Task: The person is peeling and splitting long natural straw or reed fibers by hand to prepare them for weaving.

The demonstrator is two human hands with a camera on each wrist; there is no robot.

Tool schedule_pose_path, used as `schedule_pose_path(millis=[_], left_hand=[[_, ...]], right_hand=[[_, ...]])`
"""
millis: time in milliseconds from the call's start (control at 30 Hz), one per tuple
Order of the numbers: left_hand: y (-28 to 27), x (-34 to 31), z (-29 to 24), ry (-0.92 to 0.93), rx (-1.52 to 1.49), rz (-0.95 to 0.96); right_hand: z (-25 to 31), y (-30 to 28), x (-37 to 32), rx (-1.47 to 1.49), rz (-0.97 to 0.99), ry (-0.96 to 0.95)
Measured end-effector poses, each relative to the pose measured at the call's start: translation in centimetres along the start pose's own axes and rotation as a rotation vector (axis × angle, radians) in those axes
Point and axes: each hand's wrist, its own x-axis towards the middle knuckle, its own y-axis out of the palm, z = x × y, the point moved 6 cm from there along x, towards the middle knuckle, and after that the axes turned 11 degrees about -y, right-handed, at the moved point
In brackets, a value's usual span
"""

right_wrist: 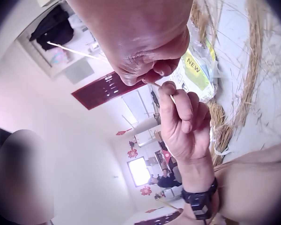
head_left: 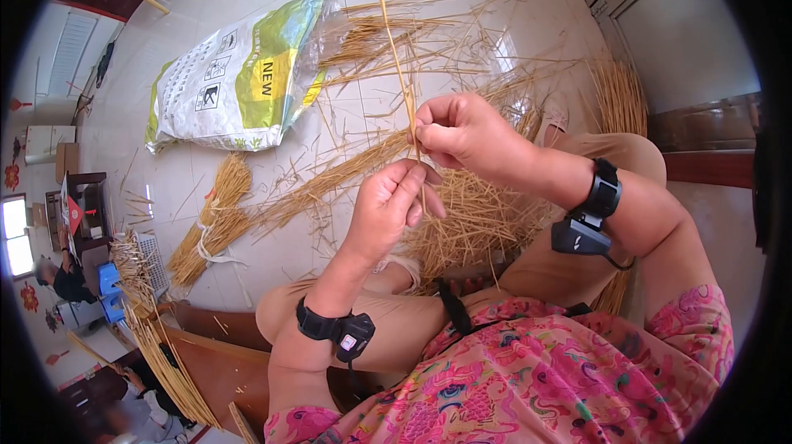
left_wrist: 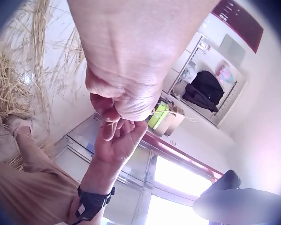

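At the left, a tied straw bundle (head_left: pixel 230 183) lies on the floor (head_left: pixel 183 182), its white tie (head_left: pixel 216 258) apparently keeping the stems together. Just beyond it, a printed sack (head_left: pixel 219 85) lies on its side, straw spread by its mouth. The left hand (head_left: pixel 381 209) has a closed grip, thumb and fingertips pinching a straw stalk (head_left: pixel 384 11) near its lower end. The stalk rises past the right hand (head_left: pixel 464 126), whose grip is also closed, fingers curled and pinching it just above; two holds so near each other probably steady so thin a stem. A loose straw heap (head_left: pixel 474 234) lies below the hands, within easy reach, and an upright straw bundle (head_left: pixel 620 98) stands farther right.

The floor is pale, glossy tile, littered with stems. The room shows a bright window (head_left: pixel 16 235) and blue stool (head_left: pixel 110 279) leftward, a pale panel (head_left: pixel 701 40) rightward.
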Motion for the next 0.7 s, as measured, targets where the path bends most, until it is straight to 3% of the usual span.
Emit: schedule_pose_path(millis=[67,167,400,567,700], left_hand=[[0.2,0.0,0.0,0.000,-0.061,0.048],[0.2,-0.1,0.1,0.008,-0.121,0.088],[-0.7,-0.1,-0.1,0.060,-0.189,0.127],[-0.6,0.1,0.0,0.038,-0.217,0.040],[-0.8,0.1,0.1,0.024,-0.217,0.045]], right_hand=[[-1.4,0.2,-0.1,0.272,0.045,0.132],[-1.9,0.7,-0.5,0.420,0.073,0.234],[-0.7,0.8,-0.5,0.134,0.112,0.116],[-0.3,0.9,-0.5,0.022,0.085,-0.049],[-0.2,0.6,-0.5,-0.066,0.071,-0.035]])
